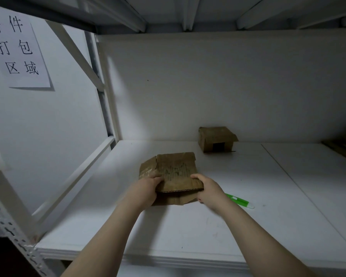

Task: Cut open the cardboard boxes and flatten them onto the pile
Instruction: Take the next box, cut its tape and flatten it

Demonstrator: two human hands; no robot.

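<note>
Cardboard box, flattened, gripped at near edge by left hand and right hand, fingers curled round it — on white shelf. Green utility knife just right; second cardboard box behind, uncollapsed.

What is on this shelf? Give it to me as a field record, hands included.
held item: flattened box, gripped at its near edge by the left hand and right hand
other box: small box, not flattened, against the back wall
tool: green cutter, lying untouched on the shelf beside the right wrist
wall: paper sign, on the left
</note>
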